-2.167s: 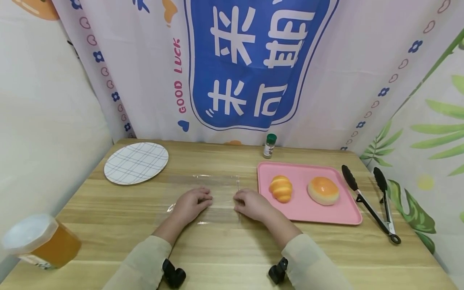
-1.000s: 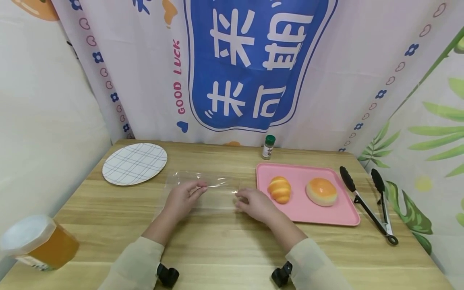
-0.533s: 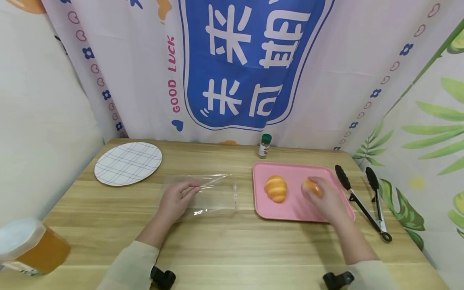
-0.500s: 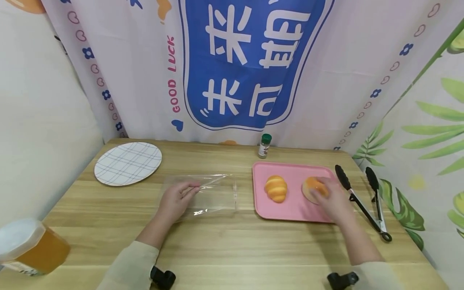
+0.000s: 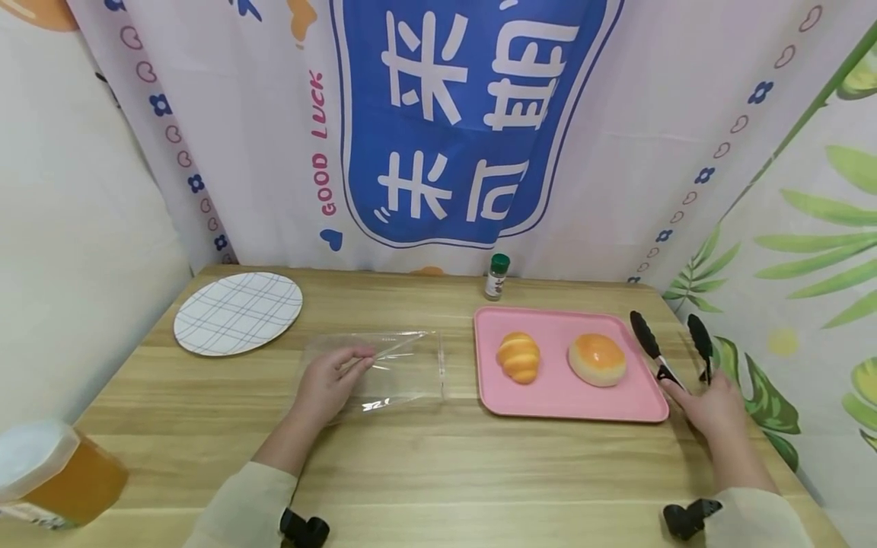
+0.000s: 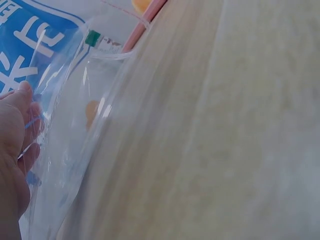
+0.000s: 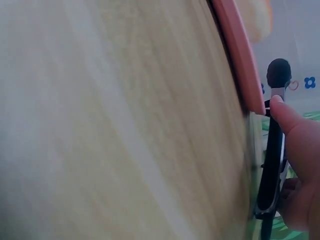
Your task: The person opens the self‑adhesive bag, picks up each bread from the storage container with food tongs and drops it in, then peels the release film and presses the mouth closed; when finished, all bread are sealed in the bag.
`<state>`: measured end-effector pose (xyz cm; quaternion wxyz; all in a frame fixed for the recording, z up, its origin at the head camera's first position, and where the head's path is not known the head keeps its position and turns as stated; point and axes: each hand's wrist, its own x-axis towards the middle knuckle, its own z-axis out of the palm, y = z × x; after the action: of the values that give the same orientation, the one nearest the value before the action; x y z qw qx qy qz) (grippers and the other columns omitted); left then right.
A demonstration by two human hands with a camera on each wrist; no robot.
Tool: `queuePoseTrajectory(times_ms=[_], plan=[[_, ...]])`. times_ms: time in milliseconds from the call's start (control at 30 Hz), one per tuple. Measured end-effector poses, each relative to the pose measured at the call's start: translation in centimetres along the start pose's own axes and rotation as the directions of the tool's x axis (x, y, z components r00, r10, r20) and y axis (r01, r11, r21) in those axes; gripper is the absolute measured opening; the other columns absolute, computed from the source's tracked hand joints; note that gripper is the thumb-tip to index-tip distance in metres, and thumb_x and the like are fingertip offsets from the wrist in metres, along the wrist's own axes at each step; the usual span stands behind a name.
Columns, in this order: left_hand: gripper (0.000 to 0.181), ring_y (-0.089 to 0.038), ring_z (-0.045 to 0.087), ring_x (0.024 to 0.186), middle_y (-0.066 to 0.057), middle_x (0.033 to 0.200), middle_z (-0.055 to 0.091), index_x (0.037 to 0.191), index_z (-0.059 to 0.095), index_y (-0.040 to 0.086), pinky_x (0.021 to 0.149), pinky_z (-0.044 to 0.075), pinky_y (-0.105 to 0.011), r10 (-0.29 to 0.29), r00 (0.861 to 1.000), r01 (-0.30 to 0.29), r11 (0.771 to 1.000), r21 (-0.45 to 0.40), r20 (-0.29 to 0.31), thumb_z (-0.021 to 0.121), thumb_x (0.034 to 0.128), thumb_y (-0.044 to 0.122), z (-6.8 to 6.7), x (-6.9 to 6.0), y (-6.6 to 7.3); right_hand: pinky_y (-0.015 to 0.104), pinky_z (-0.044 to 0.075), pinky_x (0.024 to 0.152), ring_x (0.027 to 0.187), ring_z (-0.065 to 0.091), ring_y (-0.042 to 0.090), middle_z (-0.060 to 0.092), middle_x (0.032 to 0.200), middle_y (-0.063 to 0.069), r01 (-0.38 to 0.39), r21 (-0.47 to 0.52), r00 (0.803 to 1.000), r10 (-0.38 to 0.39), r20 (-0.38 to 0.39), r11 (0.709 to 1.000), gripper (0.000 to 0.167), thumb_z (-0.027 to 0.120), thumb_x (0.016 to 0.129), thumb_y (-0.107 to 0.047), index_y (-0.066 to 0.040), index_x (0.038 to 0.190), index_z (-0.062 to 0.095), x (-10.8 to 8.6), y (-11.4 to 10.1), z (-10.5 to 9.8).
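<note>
Right hand (image 5: 715, 409) has shifted from above the bun (image 5: 597, 360) to the tongs (image 7: 272, 162) — fingers clamped on them; left hand (image 5: 332, 387) pinches the clear bag (image 5: 411, 374). Tong pickup appears underway — a steady lift is called for.

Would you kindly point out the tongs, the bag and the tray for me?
Tongs (image 7: 271, 162): right wrist view, on the black arm.
Bag (image 5: 404, 374): head view, on the clear plastic face.
Tray (image 5: 553, 367): head view, on the bare pink surface.

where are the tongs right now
In the head view, the tongs are at the right side of the table, just right of the pink tray, in the right grip.
</note>
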<state>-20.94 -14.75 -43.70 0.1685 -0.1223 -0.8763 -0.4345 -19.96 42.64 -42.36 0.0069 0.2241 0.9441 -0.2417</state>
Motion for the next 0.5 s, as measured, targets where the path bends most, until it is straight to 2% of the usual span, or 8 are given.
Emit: queuePoseTrajectory(times_ms=[167,367,500], plan=[[0.014,-0.033,0.067,0.108,-0.012,0.108,0.074,0.102,0.074,0.008,0.098,0.052,-0.051,0.005,1.0,-0.005,1.0,-0.019,-0.01,0.067,0.0925,0.015,-0.09,-0.12,0.04,0.07,0.022,0.112,0.137,0.015,0.062,0.007,0.15,0.046,-0.088,0.063,0.996,0.087,0.019,0.994,0.117,0.052,0.088,-0.068,0.012,0.149,-0.009,0.5,0.38,0.52],[0.014,-0.033,0.067,0.108,-0.012,0.107,0.074,0.102,0.074,0.007,0.098,0.052,-0.051,0.005,1.0,-0.006,1.0,-0.013,-0.013,0.068,0.0918,0.015,-0.12,-0.18,-0.11,0.068,0.025,0.112,0.137,0.018,0.061,0.01,0.15,0.045,-0.137,0.103,0.991,0.137,0.01,0.985,0.118,0.052,0.087,-0.071,0.012,0.15,-0.003,0.62,0.44,0.92],[0.013,-0.032,0.068,0.107,-0.011,0.106,0.075,0.101,0.074,0.007,0.096,0.053,-0.051,0.014,1.0,-0.014,1.0,0.003,-0.018,0.069,0.091,0.015,-0.01,-0.16,-0.13,0.067,0.025,0.112,0.137,0.02,0.06,0.014,0.151,0.043,-0.133,0.141,0.99,0.137,-0.022,0.981,0.116,0.055,0.086,-0.069,0.011,0.151,0.002,0.55,0.59,1.05]])
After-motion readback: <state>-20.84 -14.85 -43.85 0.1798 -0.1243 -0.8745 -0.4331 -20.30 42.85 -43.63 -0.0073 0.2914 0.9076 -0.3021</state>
